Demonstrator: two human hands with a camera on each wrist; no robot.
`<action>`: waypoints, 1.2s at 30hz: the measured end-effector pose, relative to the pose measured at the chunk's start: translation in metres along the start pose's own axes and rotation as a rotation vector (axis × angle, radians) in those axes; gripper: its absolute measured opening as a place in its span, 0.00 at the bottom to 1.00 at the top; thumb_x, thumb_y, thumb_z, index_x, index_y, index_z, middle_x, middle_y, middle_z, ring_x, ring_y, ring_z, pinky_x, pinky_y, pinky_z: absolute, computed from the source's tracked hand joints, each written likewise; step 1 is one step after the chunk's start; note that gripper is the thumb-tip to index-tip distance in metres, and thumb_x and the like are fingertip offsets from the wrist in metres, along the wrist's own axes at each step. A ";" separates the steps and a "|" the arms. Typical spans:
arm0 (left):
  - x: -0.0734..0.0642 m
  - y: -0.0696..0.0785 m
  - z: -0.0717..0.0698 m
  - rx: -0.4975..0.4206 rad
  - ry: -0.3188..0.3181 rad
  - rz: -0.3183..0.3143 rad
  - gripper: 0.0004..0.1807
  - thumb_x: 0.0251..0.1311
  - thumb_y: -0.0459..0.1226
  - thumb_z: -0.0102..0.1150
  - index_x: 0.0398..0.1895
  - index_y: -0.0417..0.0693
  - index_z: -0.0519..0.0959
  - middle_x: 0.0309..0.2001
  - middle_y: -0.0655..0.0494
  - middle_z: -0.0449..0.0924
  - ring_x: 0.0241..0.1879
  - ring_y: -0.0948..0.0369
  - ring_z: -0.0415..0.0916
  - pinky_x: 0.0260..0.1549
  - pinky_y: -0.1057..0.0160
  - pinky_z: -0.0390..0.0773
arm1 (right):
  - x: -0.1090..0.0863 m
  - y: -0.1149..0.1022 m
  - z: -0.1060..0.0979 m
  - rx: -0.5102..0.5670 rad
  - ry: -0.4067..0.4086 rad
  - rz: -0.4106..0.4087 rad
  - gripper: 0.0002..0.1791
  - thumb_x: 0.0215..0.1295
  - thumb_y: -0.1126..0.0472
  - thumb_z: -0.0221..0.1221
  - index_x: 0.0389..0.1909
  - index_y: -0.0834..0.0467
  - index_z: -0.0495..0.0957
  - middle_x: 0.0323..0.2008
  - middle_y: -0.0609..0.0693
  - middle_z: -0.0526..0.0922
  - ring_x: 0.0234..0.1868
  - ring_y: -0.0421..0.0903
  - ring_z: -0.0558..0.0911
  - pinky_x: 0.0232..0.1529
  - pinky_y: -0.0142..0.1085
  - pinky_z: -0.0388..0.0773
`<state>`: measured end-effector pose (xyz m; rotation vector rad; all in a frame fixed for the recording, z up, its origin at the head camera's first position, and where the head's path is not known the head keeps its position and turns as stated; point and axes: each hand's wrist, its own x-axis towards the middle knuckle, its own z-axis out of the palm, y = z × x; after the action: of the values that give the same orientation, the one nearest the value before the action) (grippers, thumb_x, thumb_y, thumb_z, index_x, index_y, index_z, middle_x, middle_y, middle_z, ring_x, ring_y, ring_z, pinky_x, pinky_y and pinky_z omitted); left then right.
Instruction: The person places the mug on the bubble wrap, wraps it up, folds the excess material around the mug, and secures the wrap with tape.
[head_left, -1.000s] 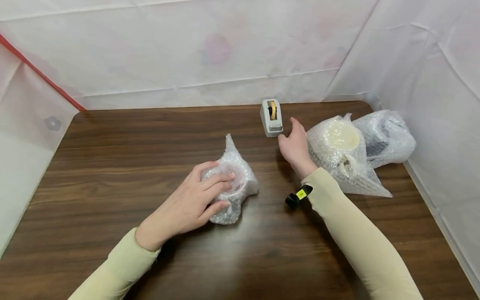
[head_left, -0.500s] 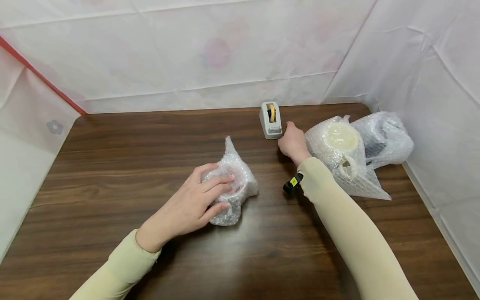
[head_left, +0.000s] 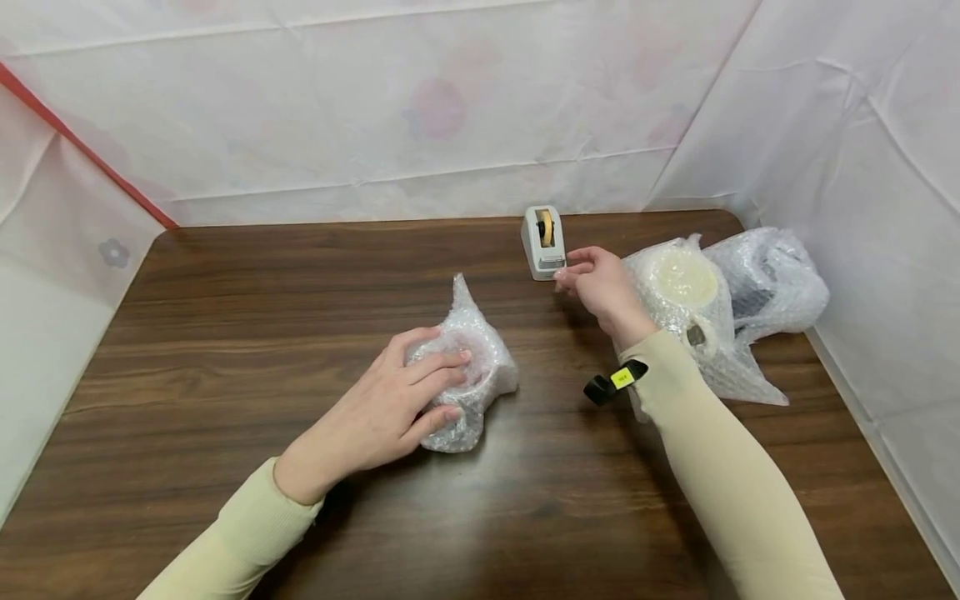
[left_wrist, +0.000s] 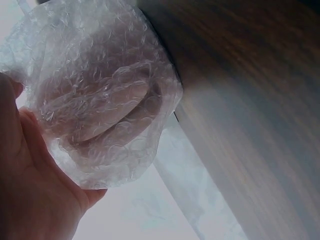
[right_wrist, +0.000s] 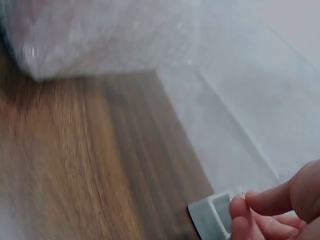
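Observation:
My left hand [head_left: 375,408] holds a bubble-wrapped round-rimmed item [head_left: 489,358] on the table, fingers draped over its top and thumb along the near side. Through the wrap [left_wrist: 105,95] a pinkish, curved shape shows in the left wrist view. At the back, my right hand [head_left: 607,292] is at the cutter end of a pale grey tape dispenser [head_left: 534,258] carrying a yellowish tape roll [head_left: 547,229]. In the right wrist view, the thumb and forefinger of this hand [right_wrist: 280,212] pinch the tape end at the dispenser [right_wrist: 202,220]; the clear tape itself barely shows.
To the right of my right hand stands a bubble-wrapped cream mug [head_left: 684,279], its handle facing me. Behind it lies another bubble-wrapped bundle [head_left: 780,279] with something dark inside. White sheets [head_left: 315,108] hang along the table's back and sides.
My right hand has gone from reaching beside the dispenser to pinching at its cutter end, and its wrist has shifted right. The left hand and its wrapped item have stayed in place.

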<state>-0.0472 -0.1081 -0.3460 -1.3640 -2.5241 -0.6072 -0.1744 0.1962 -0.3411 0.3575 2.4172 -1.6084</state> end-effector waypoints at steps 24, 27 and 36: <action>0.001 0.001 -0.003 0.004 0.005 0.012 0.26 0.76 0.55 0.41 0.52 0.45 0.80 0.62 0.54 0.76 0.71 0.42 0.55 0.71 0.47 0.50 | 0.015 0.011 0.014 0.016 -0.027 0.144 0.18 0.71 0.67 0.56 0.56 0.65 0.64 0.32 0.52 0.81 0.29 0.40 0.79 0.33 0.31 0.76; 0.001 0.000 -0.004 0.004 0.021 0.016 0.25 0.76 0.54 0.41 0.51 0.45 0.80 0.62 0.54 0.76 0.70 0.41 0.56 0.70 0.46 0.52 | 0.017 0.012 0.018 -0.105 -0.030 0.120 0.18 0.68 0.68 0.57 0.56 0.66 0.66 0.35 0.53 0.81 0.29 0.39 0.81 0.36 0.30 0.76; 0.001 0.000 -0.003 -0.004 0.007 0.004 0.25 0.76 0.54 0.42 0.52 0.45 0.79 0.62 0.54 0.76 0.71 0.42 0.55 0.71 0.47 0.51 | 0.009 0.012 0.017 -0.137 0.000 0.088 0.12 0.68 0.64 0.57 0.49 0.63 0.72 0.33 0.53 0.85 0.31 0.42 0.82 0.33 0.31 0.77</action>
<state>-0.0479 -0.1088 -0.3433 -1.3659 -2.5154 -0.6152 -0.1777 0.1854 -0.3612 0.4331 2.4575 -1.3980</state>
